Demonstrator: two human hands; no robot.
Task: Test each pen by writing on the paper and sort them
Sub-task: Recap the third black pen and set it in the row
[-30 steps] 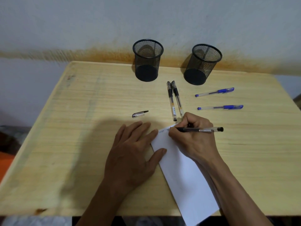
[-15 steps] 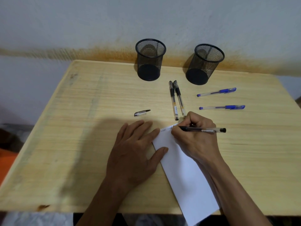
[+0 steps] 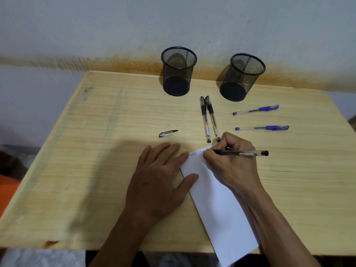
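Note:
My right hand [image 3: 232,160] grips a black pen [image 3: 244,153] with its tip on the top end of a white strip of paper [image 3: 217,205], where some handwriting shows. My left hand [image 3: 159,180] lies flat with straight fingers, its fingertips and thumb pressing the paper's left edge. Two black pens [image 3: 209,118] lie side by side just beyond the paper. Two blue pens [image 3: 256,109] [image 3: 262,128] lie to the right. A loose black pen cap [image 3: 168,133] rests left of the black pens.
Two black mesh pen cups [image 3: 178,71] [image 3: 241,77] stand at the back of the wooden table [image 3: 86,151], near the wall. The paper's near end hangs over the table's front edge.
My right hand with the pen has crept slightly rightward along the paper's top while writing. My left hand stays pressed on the paper.

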